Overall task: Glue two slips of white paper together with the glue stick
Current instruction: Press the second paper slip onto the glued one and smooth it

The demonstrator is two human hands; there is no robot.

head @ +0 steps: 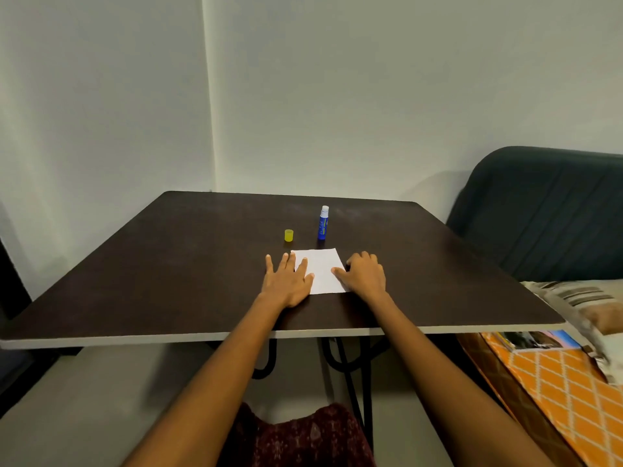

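A white paper [322, 269] lies flat on the dark table [168, 264]; I cannot tell whether it is one slip or two stacked. My left hand [288, 279] rests flat on its left edge, fingers spread. My right hand [364, 273] presses its right edge with the fingers curled and the thumb on the sheet. Just beyond the paper a blue glue stick [323, 224] stands upright with its cap off and the white glue tip showing. Its yellow cap [289, 235] stands on the table to the left of it.
A dark green sofa [539, 214] stands to the right of the table. An orange patterned cloth [556, 382] and a striped cushion [580, 298] lie at the lower right. A pale wall is close behind the table's far edge.
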